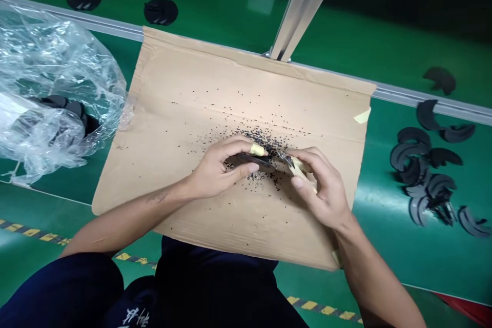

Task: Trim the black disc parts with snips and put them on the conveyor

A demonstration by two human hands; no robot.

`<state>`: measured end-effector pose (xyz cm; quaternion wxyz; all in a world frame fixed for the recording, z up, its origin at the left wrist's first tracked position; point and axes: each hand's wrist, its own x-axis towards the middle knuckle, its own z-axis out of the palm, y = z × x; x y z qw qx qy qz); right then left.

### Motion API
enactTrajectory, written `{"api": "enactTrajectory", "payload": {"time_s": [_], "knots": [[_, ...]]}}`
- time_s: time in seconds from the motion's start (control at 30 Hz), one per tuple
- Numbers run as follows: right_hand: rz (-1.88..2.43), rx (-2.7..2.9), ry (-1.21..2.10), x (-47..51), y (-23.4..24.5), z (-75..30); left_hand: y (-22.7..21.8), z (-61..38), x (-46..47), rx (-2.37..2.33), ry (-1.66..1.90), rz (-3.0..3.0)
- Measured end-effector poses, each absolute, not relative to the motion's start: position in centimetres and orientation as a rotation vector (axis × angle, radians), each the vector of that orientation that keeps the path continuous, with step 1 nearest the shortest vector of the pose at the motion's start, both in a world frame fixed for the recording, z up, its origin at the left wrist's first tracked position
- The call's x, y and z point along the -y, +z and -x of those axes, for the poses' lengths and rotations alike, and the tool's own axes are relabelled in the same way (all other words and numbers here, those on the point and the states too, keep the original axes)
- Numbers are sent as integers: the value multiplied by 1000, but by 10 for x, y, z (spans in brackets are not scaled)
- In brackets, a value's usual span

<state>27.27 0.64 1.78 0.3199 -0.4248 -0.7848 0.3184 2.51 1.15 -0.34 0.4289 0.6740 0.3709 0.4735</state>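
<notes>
My left hand [223, 166] pinches a flat black rubber-like part [257, 162] over a brown cardboard sheet [184, 113]; its index finger wears a yellow fingertip cover. My right hand [321, 184] is closed on a small metal trimming tool [288, 160] with a pale wrapped handle, its tip touching the part's right end. Many tiny black shavings [265, 138] lie scattered on the cardboard around and behind both hands.
A crumpled clear plastic bag [49, 87] holding black parts lies at the left. A pile of black curved parts [430, 169] lies on the green surface at right. More black parts [160, 11] lie beyond a metal rail [423, 98]. A slanted metal bar [303, 5] rises behind the cardboard.
</notes>
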Motion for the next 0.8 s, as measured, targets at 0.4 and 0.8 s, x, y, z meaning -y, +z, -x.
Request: {"api": "enactTrajectory", "payload": {"time_s": [0.4,0.8], "knots": [[997,2251,472,-2,9,-287,-2,-28,-10,-860,1118,-1706],[993,2272,461,0,14,-288,-3,-28,-11,-826,1091,-1743]]}}
